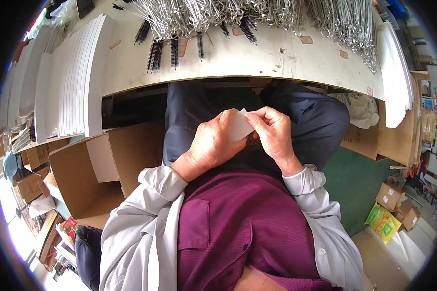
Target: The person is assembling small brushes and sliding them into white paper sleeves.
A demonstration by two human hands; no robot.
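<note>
Over my lap, my two hands meet around a small flat white piece of paper or card (240,128). The fingers of my left hand (212,139) are closed on its left side. My right hand (275,132) pinches its upper right edge between thumb and forefinger. Its lower part is partly covered by my fingers, and whether it is one sheet or several I cannot make out. Beyond the hands, on the table (257,60), lies a thick heap of wire brushes (204,17) with looped metal ends. Several black bristle heads (155,54) point towards me.
Long white cartons (75,82) stand in a row at the left, and another white carton (395,72) is at the table's right end. An open cardboard box (82,167) sits to my lower left. A yellow-green bag (382,223) lies beside small cardboard boxes on the right.
</note>
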